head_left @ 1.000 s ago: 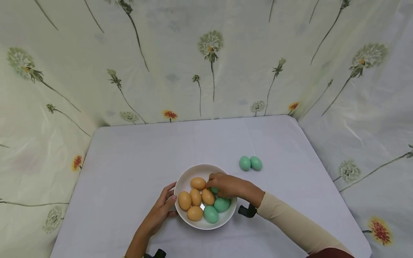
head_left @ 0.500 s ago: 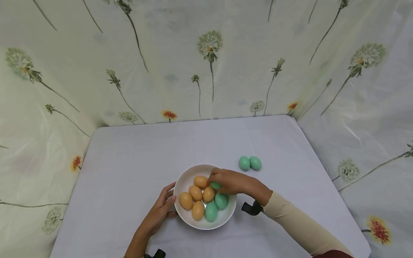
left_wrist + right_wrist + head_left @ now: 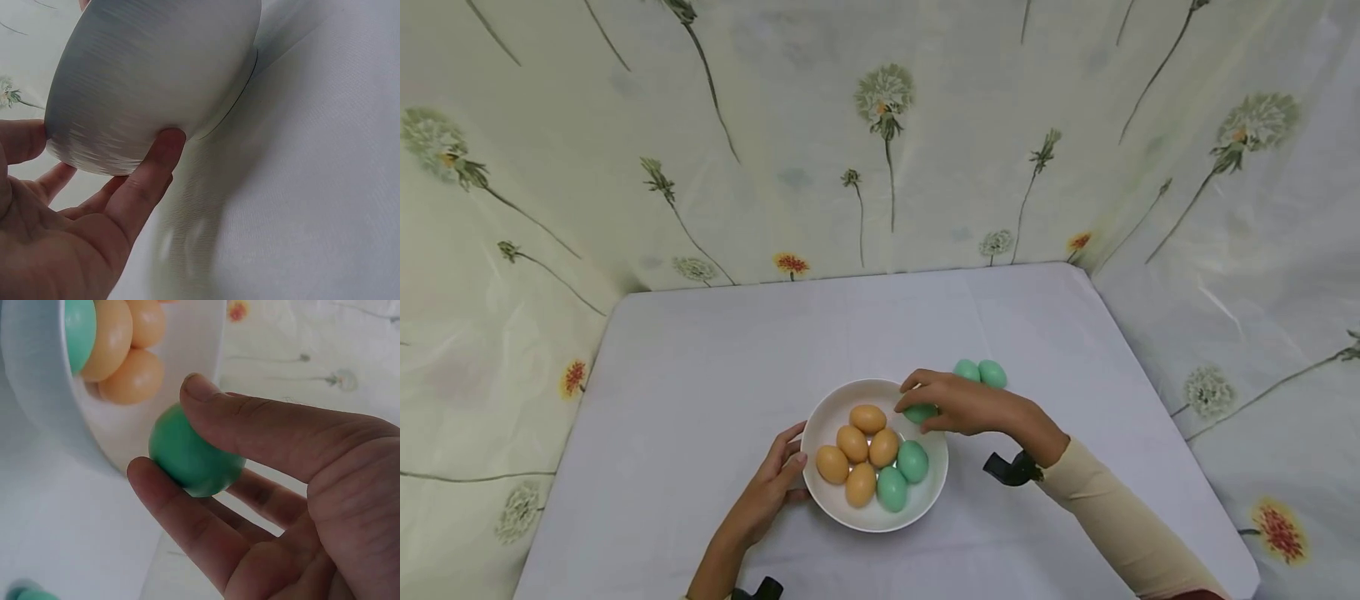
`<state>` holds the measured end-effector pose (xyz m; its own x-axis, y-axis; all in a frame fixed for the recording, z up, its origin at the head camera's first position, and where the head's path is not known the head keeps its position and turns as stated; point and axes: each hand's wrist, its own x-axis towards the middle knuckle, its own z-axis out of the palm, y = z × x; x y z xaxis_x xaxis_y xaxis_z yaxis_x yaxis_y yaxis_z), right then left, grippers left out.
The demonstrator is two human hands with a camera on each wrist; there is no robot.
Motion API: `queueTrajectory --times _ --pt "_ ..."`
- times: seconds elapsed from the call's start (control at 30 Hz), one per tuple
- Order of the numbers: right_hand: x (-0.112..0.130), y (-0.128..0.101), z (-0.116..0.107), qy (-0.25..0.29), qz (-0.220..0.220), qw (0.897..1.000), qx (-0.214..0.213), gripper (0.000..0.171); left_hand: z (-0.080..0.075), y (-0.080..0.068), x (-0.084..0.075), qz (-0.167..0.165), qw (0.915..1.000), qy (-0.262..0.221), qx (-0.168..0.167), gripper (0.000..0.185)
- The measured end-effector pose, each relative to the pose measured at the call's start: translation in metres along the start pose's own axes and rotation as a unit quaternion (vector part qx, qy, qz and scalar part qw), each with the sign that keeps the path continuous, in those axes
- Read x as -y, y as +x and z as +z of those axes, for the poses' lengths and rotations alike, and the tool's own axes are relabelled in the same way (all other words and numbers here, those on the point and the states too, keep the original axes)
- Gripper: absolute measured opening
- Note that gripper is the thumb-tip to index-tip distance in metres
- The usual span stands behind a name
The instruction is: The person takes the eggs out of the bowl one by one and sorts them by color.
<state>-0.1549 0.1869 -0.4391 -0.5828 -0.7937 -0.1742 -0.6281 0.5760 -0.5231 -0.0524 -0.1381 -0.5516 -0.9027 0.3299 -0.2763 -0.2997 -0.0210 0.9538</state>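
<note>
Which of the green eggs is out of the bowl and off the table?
The green egg pinched in the right hand over the bowl's far rim. Two other green eggs lie in the bowl, two more on the table behind the hand.

A cream sleeve (image 3: 1120, 521) covers the right arm.

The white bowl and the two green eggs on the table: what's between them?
The right hand pinching a green egg, head view, between bowl and pair of eggs.
</note>
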Motion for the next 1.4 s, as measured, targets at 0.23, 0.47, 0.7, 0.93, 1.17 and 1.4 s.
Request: queueTrajectory --times 0.23,0.47,0.7,0.93,1.17,1.4 --pt "-0.016 -0.023 -0.017 -0.018 0.015 0.998 -0.052 0.039 -0.001 0.0 -0.004 -0.01 0.9999 0.003 -0.005 0.055" --pt "-0.048 -0.058 -0.037 0.016 0.087 0.989 -0.119 0.04 -0.003 0.001 -0.007 -0.016 0.9998 0.006 -0.01 0.055" --pt "-0.079 -0.084 -0.044 0.008 0.143 0.978 -0.153 0.041 -0.003 0.001 -0.007 -0.014 0.9999 0.004 -0.009 0.056" --pt "-0.109 -0.088 -0.034 0.0 0.168 0.971 -0.171 0.041 -0.002 0.001 -0.004 -0.025 0.9996 0.003 -0.014 0.056" --pt "-0.137 -0.085 -0.011 0.024 0.208 0.964 -0.164 0.043 0.001 0.0 -0.004 -0.033 0.9993 0.002 -0.016 0.058" --pt "-0.157 -0.082 0.006 0.031 0.245 0.954 -0.167 0.042 0.003 -0.001 -0.006 -0.029 0.9995 0.002 -0.014 0.057"
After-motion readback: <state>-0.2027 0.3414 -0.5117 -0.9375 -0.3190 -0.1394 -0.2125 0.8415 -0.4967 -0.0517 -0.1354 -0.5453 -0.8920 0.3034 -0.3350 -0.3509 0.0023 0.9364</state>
